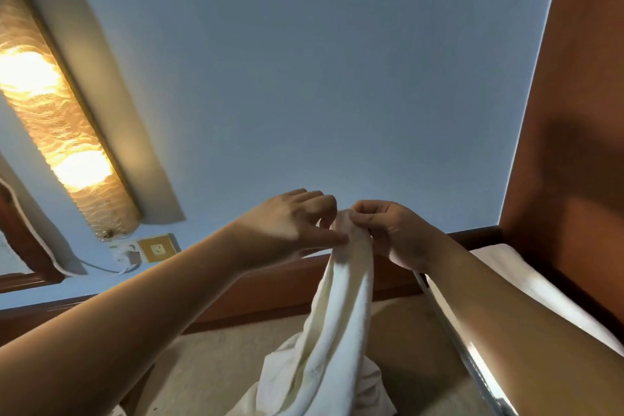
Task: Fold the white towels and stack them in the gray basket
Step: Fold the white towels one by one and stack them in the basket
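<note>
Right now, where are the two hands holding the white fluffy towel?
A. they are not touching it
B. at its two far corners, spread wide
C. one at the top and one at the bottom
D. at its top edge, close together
D: the left hand and the right hand pinch the top of the white fluffy towel side by side, and the rest of it hangs down in a bunch below them.
</note>
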A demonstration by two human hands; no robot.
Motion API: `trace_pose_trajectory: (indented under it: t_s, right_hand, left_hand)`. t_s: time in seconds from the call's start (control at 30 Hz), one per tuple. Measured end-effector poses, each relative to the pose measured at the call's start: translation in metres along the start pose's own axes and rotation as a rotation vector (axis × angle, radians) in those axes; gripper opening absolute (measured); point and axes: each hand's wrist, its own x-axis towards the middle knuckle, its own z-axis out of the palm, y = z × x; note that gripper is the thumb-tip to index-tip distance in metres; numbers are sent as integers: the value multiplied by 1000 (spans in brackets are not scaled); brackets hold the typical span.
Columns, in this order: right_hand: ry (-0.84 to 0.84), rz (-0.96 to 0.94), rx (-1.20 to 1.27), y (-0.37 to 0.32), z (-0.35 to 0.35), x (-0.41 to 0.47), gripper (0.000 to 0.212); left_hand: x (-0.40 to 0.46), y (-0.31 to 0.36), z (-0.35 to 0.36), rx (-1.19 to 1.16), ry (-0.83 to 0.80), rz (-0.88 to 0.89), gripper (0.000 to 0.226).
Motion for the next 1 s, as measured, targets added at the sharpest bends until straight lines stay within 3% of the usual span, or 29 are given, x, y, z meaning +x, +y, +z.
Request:
trace_pose_trajectory:
  t_s: [0.07, 0.2, 0.3, 0.37, 0.4, 0.47, 0.63, 1.0]
  right_hand:
    - [72, -19, -130, -6, -2, -2, 36]
    - [321, -70, -331, -3, 10, -15, 23]
    - [739, -170, -403, 36, 36, -34, 17]
    - [1038, -403, -505, 67, 63, -50, 15]
    - [1085, -522, -589, 79, 77, -55, 16]
    - [1077, -592, -745, 92, 98, -57, 37]
    - [1106, -393, -1010, 85, 116, -49, 51]
    - [1272, -369, -1138, 67, 145, -8, 28]
  left_hand:
    - [11, -3, -1, 28, 32, 48, 21]
    - [32, -12, -3, -48, -87, 73, 20]
    - [46, -21, -4, -117, -204, -4, 15]
    - [55, -24, -4, -149, -279, -77, 13]
    - [59, -24, -5, -161, -320, -111, 14]
    - [69, -25, -6, -176, -402, -150, 15]
    - [89, -21, -17, -132, -532, -145, 20]
    - [81, -42, -64, -24, -450, -219, 25]
